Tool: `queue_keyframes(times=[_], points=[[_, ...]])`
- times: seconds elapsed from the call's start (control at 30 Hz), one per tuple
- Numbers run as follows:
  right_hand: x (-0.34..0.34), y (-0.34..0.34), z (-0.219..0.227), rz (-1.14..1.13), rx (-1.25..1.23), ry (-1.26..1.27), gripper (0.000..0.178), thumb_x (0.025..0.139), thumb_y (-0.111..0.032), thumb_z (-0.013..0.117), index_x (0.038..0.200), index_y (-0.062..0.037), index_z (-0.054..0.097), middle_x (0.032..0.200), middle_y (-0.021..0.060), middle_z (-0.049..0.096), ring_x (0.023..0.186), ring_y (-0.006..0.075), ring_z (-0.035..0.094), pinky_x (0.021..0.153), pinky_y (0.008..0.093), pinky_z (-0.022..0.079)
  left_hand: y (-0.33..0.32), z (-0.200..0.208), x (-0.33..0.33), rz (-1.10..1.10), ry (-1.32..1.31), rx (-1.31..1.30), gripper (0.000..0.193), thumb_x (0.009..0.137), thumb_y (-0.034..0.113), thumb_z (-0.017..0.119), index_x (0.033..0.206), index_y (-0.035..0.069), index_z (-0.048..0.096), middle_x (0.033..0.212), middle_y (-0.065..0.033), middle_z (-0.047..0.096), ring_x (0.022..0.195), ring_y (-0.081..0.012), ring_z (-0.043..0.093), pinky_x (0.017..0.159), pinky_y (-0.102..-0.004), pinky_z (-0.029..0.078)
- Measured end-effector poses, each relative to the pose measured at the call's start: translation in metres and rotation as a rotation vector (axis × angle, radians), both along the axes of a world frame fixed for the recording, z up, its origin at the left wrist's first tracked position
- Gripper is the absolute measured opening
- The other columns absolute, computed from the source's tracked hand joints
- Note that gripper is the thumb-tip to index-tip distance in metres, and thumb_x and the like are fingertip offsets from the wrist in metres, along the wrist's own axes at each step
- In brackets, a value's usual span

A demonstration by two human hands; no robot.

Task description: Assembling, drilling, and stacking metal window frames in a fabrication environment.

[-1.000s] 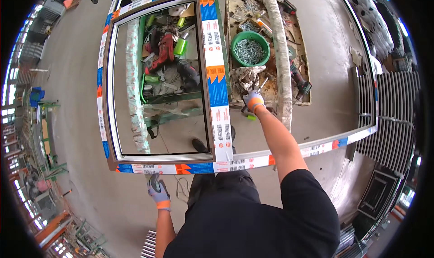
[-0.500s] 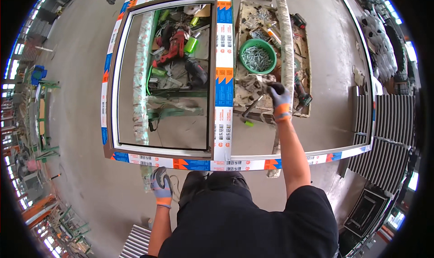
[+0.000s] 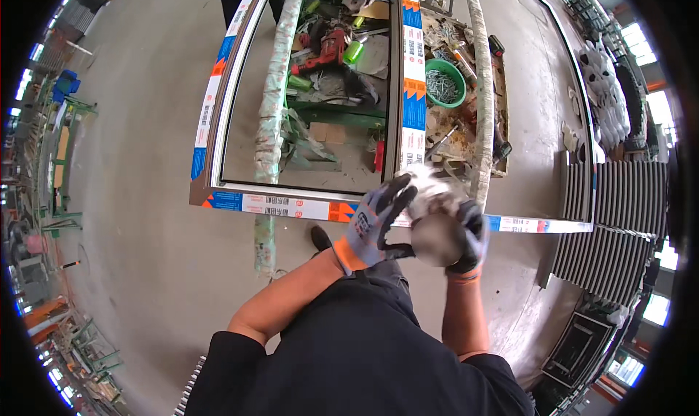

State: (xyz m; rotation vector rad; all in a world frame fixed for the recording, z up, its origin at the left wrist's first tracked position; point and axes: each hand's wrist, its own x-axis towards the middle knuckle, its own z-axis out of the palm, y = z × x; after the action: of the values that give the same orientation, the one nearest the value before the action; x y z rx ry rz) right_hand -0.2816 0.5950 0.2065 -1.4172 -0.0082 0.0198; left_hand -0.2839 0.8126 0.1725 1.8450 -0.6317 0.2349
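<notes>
My right hand (image 3: 470, 237), in a grey and black glove with an orange cuff, grips a grimy whitish container (image 3: 438, 240). Motion blurs it; its round, grey-brown end faces up toward me, and its exact kind is unclear. Just left of it, my gloved left hand (image 3: 371, 223) has fingers and thumb spread, curving toward the container; contact cannot be made out. Both hands are over the near bar of a large window frame (image 3: 291, 206) wrapped in white, blue and orange film.
Beyond the frame, a green bowl of screws (image 3: 445, 83) sits on a cluttered tray (image 3: 459, 135). Through the left opening show a red power tool (image 3: 331, 49) and green bottles. A wrapped support beam (image 3: 272, 110) runs under the frame. Grey profiles (image 3: 611, 259) are stacked at right.
My right hand has lifted the whitish container off the tray and drawn it back toward me. My left hand has risen from below the frame to beside it. The view has shifted.
</notes>
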Motion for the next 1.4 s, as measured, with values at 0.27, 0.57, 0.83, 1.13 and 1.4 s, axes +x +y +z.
queue_keyframes(times=[0.27, 0.57, 0.83, 1.13, 1.4], points=[[-0.059, 0.108, -0.001, 0.376, 0.342, 0.197, 0.016, 0.08, -0.004, 0.068, 0.093, -0.0033, 0.06, 0.097, 0.005, 0.06, 0.092, 0.0155, 0.057, 0.086, 0.0293, 0.046, 0.045, -0.09, -0.118, 0.072, 0.859, -1.277, 0.07, 0.088, 0.025, 0.071, 0.144, 0.0, 0.039, 0.138, -0.0147, 0.052, 0.126, -0.0258, 0.052, 0.108, -0.0393, 0.04], [0.009, -0.002, -0.086, -0.045, -0.537, 0.005, 0.022, 0.088, -0.004, 0.061, 0.107, 0.0068, 0.065, 0.101, 0.0117, 0.07, 0.094, 0.0177, 0.065, 0.089, 0.029, 0.049, 0.195, -0.119, -0.125, 0.971, 0.221, 0.009, 0.046, 0.086, 0.015, 0.061, 0.129, -0.001, 0.054, 0.125, -0.0163, 0.061, 0.115, -0.0262, 0.058, 0.101, -0.0392, 0.044], [0.028, -0.11, -0.185, -0.226, -1.457, -0.069, 0.017, 0.087, -0.019, 0.061, 0.097, -0.0078, 0.071, 0.088, 0.0142, 0.07, 0.082, 0.0336, 0.066, 0.076, 0.0418, 0.051, 0.235, -0.125, -0.101, 1.009, 0.243, 0.564, 0.046, 0.082, 0.025, 0.064, 0.123, 0.005, 0.06, 0.117, -0.0221, 0.06, 0.111, -0.0389, 0.058, 0.097, -0.0457, 0.046], [0.025, -0.116, -0.195, -0.196, -1.46, 0.025, 0.016, 0.09, -0.017, 0.057, 0.089, -0.0066, 0.07, 0.087, 0.0156, 0.068, 0.084, 0.0364, 0.063, 0.077, 0.0448, 0.049, 0.052, -0.127, -0.049, 0.395, 0.211, 0.804, 0.026, 0.082, 0.032, 0.067, 0.099, 0.013, 0.066, 0.1, -0.0118, 0.06, 0.092, -0.031, 0.058, 0.076, -0.0448, 0.049], [0.022, -0.123, -0.2, -0.141, -1.439, -0.057, 0.019, 0.092, -0.013, 0.052, 0.093, -0.0049, 0.069, 0.09, 0.0142, 0.068, 0.086, 0.0334, 0.063, 0.08, 0.0424, 0.048, 0.101, -0.137, -0.037, 0.62, 0.328, 0.904, 0.045, 0.079, 0.054, 0.067, 0.09, 0.011, 0.063, 0.093, -0.0084, 0.06, 0.088, -0.0266, 0.058, 0.07, -0.0423, 0.05]])
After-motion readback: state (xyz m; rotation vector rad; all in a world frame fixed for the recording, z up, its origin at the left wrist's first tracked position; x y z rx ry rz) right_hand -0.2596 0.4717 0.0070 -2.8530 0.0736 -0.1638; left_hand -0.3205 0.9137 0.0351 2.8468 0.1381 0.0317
